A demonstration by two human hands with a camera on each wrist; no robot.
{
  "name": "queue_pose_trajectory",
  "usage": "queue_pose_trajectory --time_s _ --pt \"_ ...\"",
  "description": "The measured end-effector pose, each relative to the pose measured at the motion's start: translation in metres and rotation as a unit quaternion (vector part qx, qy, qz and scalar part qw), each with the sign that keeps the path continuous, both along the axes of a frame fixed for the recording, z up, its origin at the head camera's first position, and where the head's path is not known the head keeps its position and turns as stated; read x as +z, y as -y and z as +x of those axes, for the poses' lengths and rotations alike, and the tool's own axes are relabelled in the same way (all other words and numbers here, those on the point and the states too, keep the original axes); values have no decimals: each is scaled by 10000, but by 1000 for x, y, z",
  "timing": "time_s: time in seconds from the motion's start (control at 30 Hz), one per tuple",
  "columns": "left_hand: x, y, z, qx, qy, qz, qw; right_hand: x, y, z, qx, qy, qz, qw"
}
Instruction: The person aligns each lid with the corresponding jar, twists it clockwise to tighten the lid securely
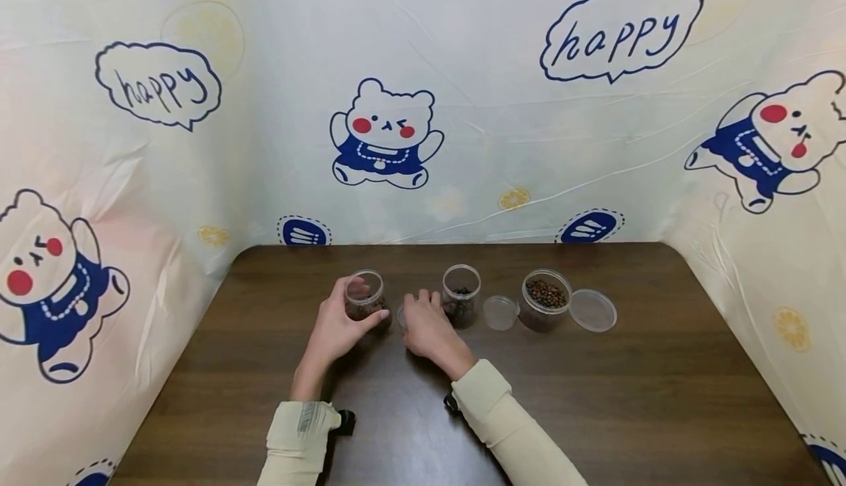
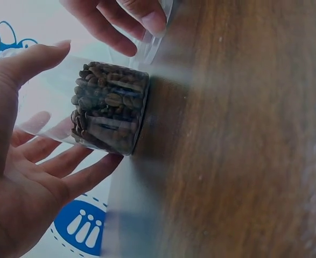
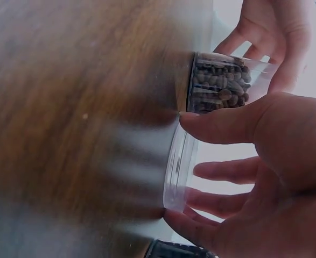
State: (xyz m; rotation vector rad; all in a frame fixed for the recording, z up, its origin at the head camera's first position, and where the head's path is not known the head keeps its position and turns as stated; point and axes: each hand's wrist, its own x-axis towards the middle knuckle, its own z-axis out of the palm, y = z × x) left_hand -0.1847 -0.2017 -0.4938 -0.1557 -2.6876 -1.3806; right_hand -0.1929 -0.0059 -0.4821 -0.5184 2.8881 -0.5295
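A clear round jar (image 1: 377, 304), part-filled with what look like brown coffee beans (image 2: 112, 105), stands upright and uncapped at the left of the row. My left hand (image 1: 335, 330) holds it, thumb on the near side and fingers spread round the far side. Just to its right, a clear lid (image 3: 178, 169) lies at the tabletop, partly covered by my right hand (image 1: 429, 330) in the head view. The right thumb and fingertips grip this lid by opposite sides of its rim.
Right of my hands stands a second clear jar (image 1: 460, 301) with dark contents, a lid (image 1: 501, 313) beside it. A third jar (image 1: 545, 302) of brown beans follows, another lid (image 1: 593, 310) at its right. A printed cloth (image 1: 489, 119) hangs behind the wooden table (image 1: 634, 398).
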Motion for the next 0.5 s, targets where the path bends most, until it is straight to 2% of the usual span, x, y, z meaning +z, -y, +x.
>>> queue_pose_trajectory --time_s 0.33,0.5 --pt "8 4 4 -15 -130 -129 9998 6 -1 5 147 -39 85 9998" --pt "15 5 7 -6 -164 -105 9998 11 -3 10 310 -207 173 9992"
